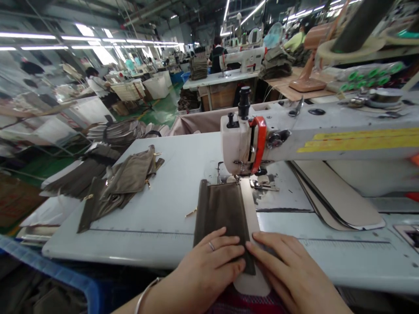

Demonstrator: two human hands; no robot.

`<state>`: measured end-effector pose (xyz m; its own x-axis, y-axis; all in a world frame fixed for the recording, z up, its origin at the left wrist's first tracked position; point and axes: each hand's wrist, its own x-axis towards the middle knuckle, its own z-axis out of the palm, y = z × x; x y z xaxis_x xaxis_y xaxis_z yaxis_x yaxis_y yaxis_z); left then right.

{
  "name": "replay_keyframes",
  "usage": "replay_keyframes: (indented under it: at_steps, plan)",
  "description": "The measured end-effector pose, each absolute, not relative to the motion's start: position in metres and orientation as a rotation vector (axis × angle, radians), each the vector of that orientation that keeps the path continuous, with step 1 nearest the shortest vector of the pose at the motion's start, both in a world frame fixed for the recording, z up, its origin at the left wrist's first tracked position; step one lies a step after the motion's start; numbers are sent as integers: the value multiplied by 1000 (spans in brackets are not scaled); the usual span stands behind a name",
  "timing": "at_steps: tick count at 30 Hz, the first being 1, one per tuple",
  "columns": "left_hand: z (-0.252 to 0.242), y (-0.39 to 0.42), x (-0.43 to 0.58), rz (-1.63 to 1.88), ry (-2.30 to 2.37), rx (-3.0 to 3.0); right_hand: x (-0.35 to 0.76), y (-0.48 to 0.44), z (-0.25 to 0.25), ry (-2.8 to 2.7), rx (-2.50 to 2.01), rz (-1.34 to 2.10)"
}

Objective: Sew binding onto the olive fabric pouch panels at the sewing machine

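A dark brown fabric panel [225, 209] with a small gold zipper pull at its left edge lies under the head of a white sewing machine [237, 144]. Beneath its right side a pale beige piece [252, 209] sticks out and hangs past the table's front edge. My left hand [216, 259] rests flat on the brown panel, fingers spread to the right. Touching the panel's right edge and the beige piece, my right hand [284, 264] lies with fingers stretched out; its thumb is hidden. The panel's far edge is near the presser foot.
Brown zippered pieces [131, 174] lie in a heap on the left of the white table [163, 244]. Beige panels [347, 196] are stacked under the machine arm. A blue basket [59, 270] stands at the lower left. Other people work at machines further off.
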<state>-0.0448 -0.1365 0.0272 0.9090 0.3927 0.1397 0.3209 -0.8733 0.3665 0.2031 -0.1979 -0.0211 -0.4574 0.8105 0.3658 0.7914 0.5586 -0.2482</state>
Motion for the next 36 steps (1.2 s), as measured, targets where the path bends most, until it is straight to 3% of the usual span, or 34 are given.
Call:
replay_keyframes:
  at_steps: [14,36]
  plan:
    - [18,-136,-43,493,446,2894,206,-191,-14,-2418,-1167,-189]
    - [24,-86,-32,329,467,2864,205,-162,-13,-2454,-1199,-235]
